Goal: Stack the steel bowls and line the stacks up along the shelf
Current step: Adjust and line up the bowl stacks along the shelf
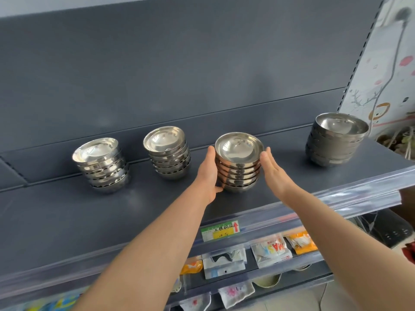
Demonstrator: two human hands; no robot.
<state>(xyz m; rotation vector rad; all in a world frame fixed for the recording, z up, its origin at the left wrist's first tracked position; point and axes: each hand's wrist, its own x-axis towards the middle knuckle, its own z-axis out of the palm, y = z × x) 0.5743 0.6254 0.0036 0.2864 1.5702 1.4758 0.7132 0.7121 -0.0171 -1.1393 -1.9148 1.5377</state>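
Left hand [210,173] and right hand [272,169] flat, we are flanking the stack [238,169] above the price tag [221,231] — probably sliding it into line next.

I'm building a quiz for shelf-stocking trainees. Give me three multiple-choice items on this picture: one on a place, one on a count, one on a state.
1. Which stack do the left hand and right hand flank?
A) leftmost
B) second from left
C) third from left

2. How many stacks stand on the shelf?
A) three
B) four
C) five

3. The right hand's fingers are:
A) straight
B) fisted
C) hooked inside a bowl

Answers:
1 C: the third stack sits between the two palms.
2 B: four separate stacks show along the shelf.
3 A: the fingers lie extended beside the stack.
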